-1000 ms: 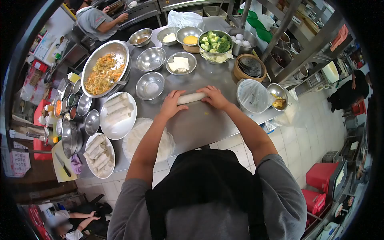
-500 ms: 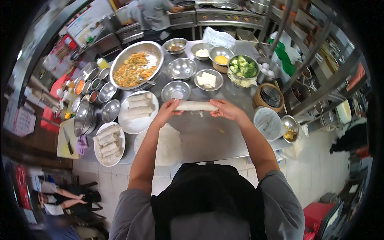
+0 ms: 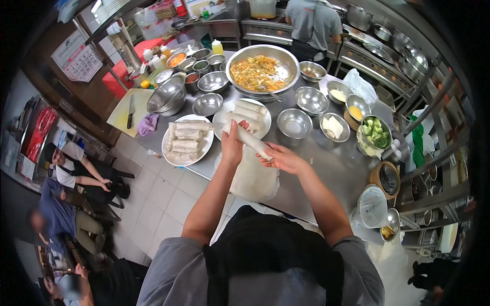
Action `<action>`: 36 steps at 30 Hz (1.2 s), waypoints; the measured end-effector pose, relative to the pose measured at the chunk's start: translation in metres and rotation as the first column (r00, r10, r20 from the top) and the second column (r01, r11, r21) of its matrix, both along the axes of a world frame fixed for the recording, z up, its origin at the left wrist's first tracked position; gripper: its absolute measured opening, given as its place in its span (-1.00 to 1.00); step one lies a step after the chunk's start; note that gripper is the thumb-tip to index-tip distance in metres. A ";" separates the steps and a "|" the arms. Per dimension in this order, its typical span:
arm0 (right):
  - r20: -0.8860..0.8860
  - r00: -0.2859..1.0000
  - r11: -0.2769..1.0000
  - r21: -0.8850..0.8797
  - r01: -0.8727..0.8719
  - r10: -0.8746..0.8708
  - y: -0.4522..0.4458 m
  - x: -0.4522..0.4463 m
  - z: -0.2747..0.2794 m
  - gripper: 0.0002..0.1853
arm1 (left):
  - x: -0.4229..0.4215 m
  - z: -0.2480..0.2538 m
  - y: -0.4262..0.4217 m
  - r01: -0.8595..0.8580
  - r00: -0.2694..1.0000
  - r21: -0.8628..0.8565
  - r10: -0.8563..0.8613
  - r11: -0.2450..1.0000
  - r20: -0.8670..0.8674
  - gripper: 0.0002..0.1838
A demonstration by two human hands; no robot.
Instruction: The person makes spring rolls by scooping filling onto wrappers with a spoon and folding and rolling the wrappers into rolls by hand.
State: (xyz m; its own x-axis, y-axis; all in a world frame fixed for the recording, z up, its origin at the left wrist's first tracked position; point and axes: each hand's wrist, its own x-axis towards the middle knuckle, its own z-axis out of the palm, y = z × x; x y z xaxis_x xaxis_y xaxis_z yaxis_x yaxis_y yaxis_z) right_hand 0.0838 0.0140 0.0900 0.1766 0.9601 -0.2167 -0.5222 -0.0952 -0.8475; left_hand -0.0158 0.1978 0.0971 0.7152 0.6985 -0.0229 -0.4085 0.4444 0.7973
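A pale uncooked spring roll is held at its two ends, slanting down to the right above the table. My left hand closes on its upper left end, and my right hand grips the lower right end. Just beyond my left hand is a white plate bearing several rolls. A second white plate with several more rolls lies to the left. Below the held roll rests a stack of thin wrappers near the table's front edge.
A large steel bowl holds shredded vegetable filling. Small steel bowls stand behind the roll, and broccoli is at the right. A knife lies on a cutting board. One person stands at the stoves; others sit at left.
My view has turned left. The spring roll, level before, now slants and has come over beside the nearer plate of rolls, still between both hands.
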 end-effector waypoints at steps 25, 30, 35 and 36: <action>0.777 0.475 0.847 0.137 0.513 -0.413 0.295 -0.056 -0.040 -0.50 | -0.113 -0.034 0.344 0.193 0.773 0.294 0.039 0.936 -0.633 -0.52; 0.811 0.465 0.847 0.068 0.528 -0.355 0.295 -0.058 -0.040 -0.51 | -0.106 -0.058 0.355 0.307 0.545 0.636 0.417 0.708 -0.727 -0.45; 0.795 0.453 0.836 0.119 0.536 -0.404 0.260 -0.061 -0.036 -0.49 | -0.092 -0.027 0.301 0.366 0.349 0.882 0.835 0.295 -0.425 -0.43; 0.763 0.507 0.853 0.110 0.510 -0.401 0.240 -0.060 -0.031 -0.51 | -0.086 -0.014 0.281 0.350 0.365 0.922 0.882 0.166 -0.298 -0.45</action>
State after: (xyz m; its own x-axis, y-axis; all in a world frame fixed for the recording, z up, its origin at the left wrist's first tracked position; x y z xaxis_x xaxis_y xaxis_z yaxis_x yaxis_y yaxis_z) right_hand 0.0236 0.2537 0.0594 0.7294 0.6763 0.1026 0.2762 -0.1541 -0.9487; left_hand -0.1023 0.4789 0.0831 0.4863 0.7570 0.4364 0.6941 -0.6381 0.3334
